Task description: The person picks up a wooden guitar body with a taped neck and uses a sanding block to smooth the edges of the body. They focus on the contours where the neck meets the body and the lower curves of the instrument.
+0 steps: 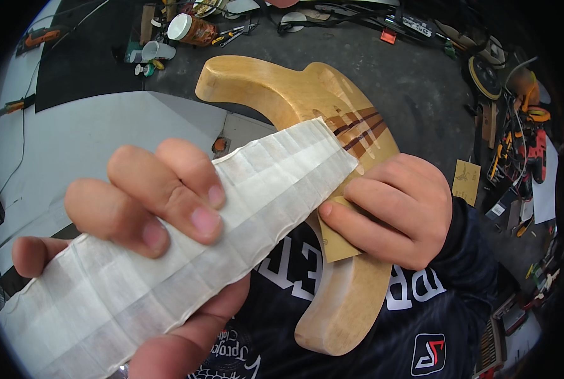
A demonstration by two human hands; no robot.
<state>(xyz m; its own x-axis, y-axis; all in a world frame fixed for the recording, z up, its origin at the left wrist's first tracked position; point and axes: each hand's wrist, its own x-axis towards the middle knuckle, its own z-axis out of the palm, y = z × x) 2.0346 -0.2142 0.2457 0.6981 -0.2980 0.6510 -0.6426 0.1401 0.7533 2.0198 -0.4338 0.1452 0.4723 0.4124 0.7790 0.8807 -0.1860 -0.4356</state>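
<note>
My left hand (181,221) wraps round a guitar neck (263,189) covered in pale masking tape, which runs from the lower left toward the centre. The wooden guitar body (244,76) has a light golden finish and dark stripes, with two curved horns. My right hand (395,208) has bent fingers pressed on a piece of tan sandpaper (339,246) against the wood beside the neck. The body's lower horn (339,316) rests near my dark shirt.
A dark worktop (427,88) carries a jar (193,28), cups (158,52), hand tools (231,35) and a sanding disc (483,79). A loose sandpaper piece (466,182), red tool (534,155) and other clutter line the right. A white surface (105,132) is at left.
</note>
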